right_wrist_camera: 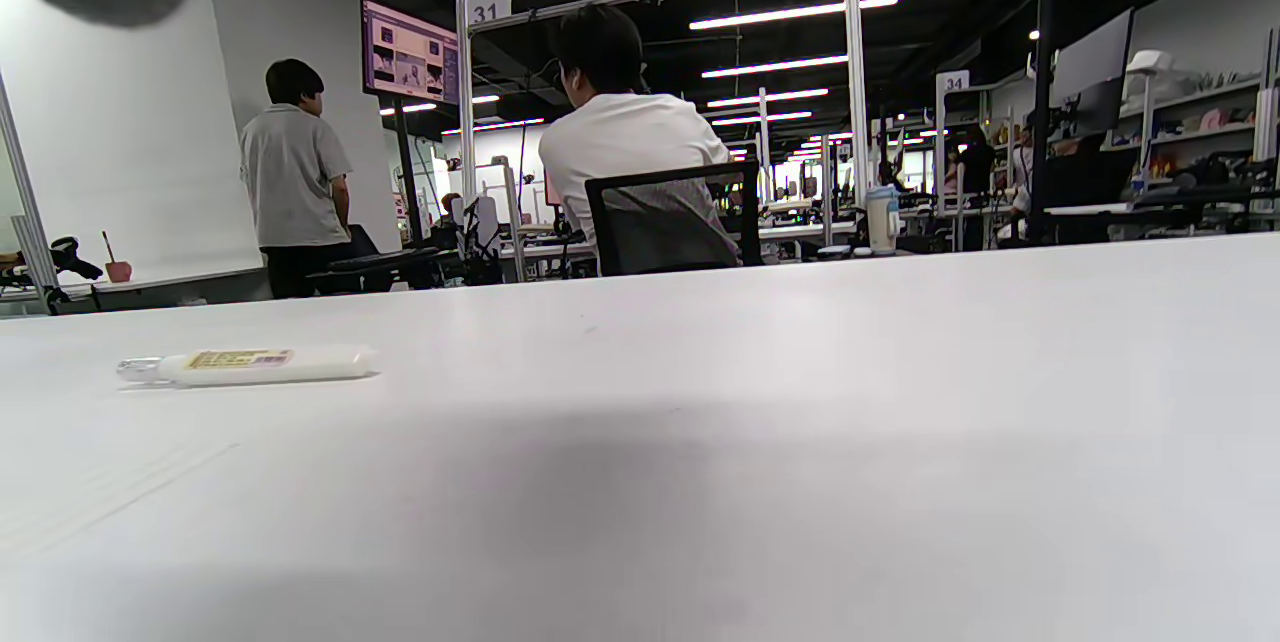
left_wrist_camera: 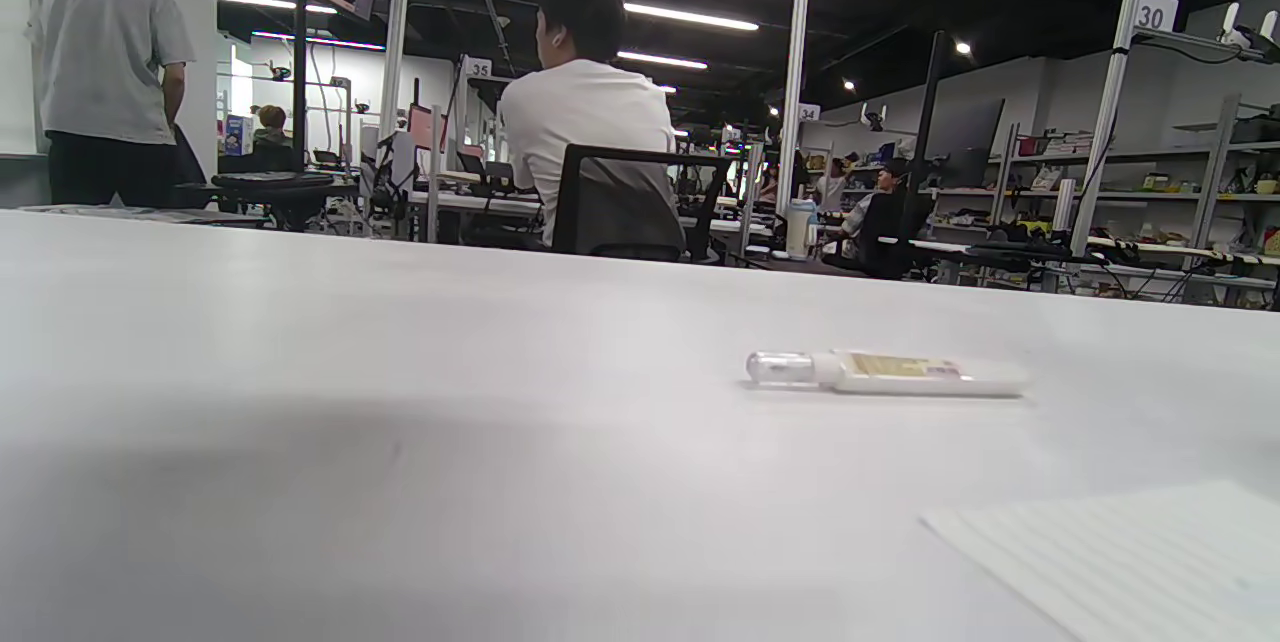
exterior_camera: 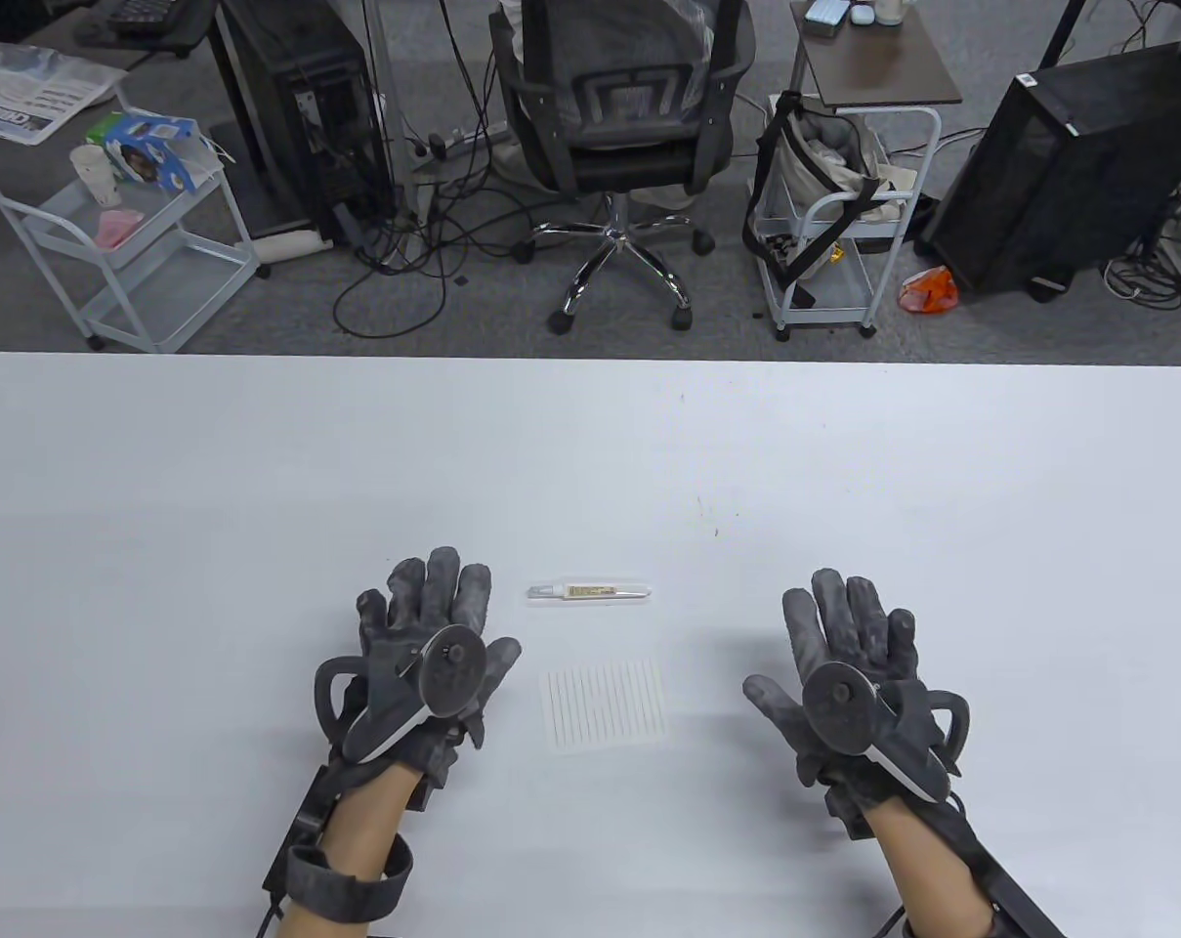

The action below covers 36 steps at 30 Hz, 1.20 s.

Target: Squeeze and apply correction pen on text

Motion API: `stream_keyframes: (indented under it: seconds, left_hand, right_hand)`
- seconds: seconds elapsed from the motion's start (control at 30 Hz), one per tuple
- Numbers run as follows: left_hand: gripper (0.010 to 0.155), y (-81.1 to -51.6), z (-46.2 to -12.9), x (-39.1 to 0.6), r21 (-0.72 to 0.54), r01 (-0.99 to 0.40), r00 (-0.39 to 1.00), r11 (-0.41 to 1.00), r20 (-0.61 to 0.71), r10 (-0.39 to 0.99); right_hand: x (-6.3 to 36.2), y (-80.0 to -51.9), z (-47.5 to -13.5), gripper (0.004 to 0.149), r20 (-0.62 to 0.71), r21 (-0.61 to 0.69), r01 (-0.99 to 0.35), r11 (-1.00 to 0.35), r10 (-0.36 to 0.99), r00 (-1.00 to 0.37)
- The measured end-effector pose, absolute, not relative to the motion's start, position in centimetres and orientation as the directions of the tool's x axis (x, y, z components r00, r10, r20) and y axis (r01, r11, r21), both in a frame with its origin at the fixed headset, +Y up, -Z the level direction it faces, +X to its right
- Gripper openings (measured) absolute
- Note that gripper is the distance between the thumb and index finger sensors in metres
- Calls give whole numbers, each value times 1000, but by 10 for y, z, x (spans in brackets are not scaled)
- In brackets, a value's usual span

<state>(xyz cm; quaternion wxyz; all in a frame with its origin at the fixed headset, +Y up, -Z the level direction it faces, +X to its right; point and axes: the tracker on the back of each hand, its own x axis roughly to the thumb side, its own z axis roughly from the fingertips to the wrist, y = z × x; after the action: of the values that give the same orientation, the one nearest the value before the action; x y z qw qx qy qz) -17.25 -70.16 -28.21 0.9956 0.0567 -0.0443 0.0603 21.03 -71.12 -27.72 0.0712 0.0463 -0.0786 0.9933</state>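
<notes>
A white correction pen (exterior_camera: 590,591) with a clear cap on its left end lies flat on the white table (exterior_camera: 258,469), between my hands and a little beyond them. It also shows in the left wrist view (left_wrist_camera: 885,374) and the right wrist view (right_wrist_camera: 250,365). A small sheet of lined text (exterior_camera: 607,706) lies just in front of the pen, nearer me; its corner shows in the left wrist view (left_wrist_camera: 1130,552). My left hand (exterior_camera: 434,625) rests palm down, fingers spread, left of the sheet. My right hand (exterior_camera: 844,635) rests the same way to the right. Both hold nothing.
Beyond the table's far edge stand an office chair (exterior_camera: 619,127), two white carts (exterior_camera: 131,244) (exterior_camera: 824,244) and computer towers (exterior_camera: 1069,166). People stand and sit in the background of the wrist views.
</notes>
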Motion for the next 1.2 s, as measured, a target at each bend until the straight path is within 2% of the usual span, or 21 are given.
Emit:
stream_keyframes:
  seconds: [0.2, 0.37, 1.2]
  left_hand:
    - [82, -717, -273, -188, 74, -120, 991, 990, 61, 115]
    - [84, -730, -275, -198, 50, -65, 997, 997, 36, 63]
    - [84, -730, -274, -198, 64, -36, 998, 997, 50, 33]
  right_hand:
    - [210, -719, -280, 87, 84, -104, -137, -985, 129, -988]
    - [211, -725, -282, 87, 67, -82, -119, -989, 114, -991]
    - [209, -727, -284, 87, 56, -56, -78, -995, 75, -996]
